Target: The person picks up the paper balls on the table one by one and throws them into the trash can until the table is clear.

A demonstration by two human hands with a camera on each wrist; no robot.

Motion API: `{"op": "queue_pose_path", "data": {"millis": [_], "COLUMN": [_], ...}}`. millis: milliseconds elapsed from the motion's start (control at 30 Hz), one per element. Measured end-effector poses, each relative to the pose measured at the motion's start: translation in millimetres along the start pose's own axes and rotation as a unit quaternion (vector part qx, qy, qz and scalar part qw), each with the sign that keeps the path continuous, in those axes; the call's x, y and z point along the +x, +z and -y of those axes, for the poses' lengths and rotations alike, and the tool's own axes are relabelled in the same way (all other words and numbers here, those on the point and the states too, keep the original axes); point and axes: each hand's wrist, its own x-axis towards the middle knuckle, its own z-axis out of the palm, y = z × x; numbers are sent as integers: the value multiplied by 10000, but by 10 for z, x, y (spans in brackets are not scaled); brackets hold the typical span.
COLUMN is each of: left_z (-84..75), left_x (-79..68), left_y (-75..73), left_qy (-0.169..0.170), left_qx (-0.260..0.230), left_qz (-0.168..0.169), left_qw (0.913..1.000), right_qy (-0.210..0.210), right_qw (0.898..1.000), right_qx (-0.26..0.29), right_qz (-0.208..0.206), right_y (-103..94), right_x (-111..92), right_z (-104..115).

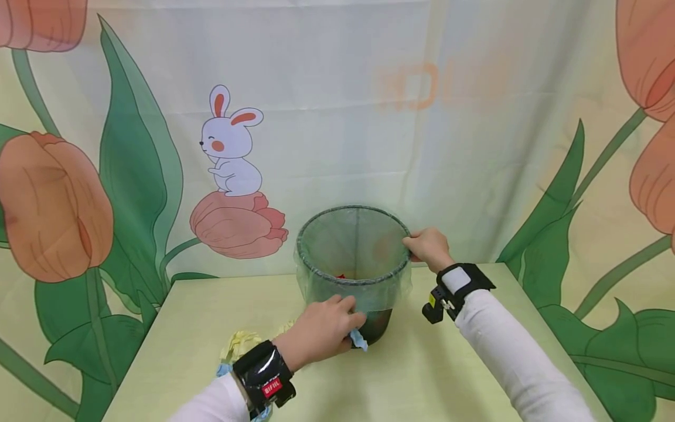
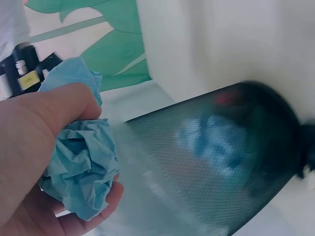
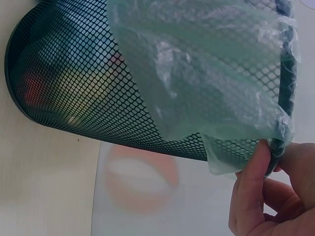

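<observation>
A black mesh wastebasket [image 1: 377, 325] lined with a green plastic bag [image 3: 197, 73] stands on the table. My right hand [image 1: 429, 249] pinches its rim and the bag's edge on the right side. Just in front of the basket, my left hand [image 1: 321, 328] holds a crumpled sheet of blue paper [image 2: 83, 162], with the thumb across it and fingers curled beneath. Through the mesh, blurred crumpled paper [image 2: 211, 140] shows inside, blue with red and yellowish patches. In the head view, only a red bit of it appears over the rim.
Crumpled yellow paper [image 1: 239, 344] lies on the pale table [image 1: 411, 381], left of the basket. Bits of blue paper [image 1: 224, 369] show beside my left wrist, partly hidden by it. Behind the table hangs a cloth backdrop [image 1: 337, 117] printed with tulips and a rabbit.
</observation>
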Motion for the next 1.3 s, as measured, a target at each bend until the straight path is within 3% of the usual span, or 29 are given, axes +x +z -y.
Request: {"op": "queue_pose_path", "data": {"millis": [233,433,900,1300], "left_z": [99,197,480,678], "left_x": [129,243,556,802], "left_y": [-275,-411,-592,-619], "left_qy": [167,114,-279,-545], "left_qx": [89,21,-280,-591], "left_qz": [-79,-17,128,292], "left_qw": [9998,9999,9991,9963], "right_qy": [71,-6,32,66], "right_qw": [10000,10000,9999,9999], "right_qx": [25,11,-22,38], "right_qz": [-23,-71,-110,-99], "right_y": [7,1,7,18], "right_x": [9,11,8,2], "right_z": [13,11,5,-4]}}
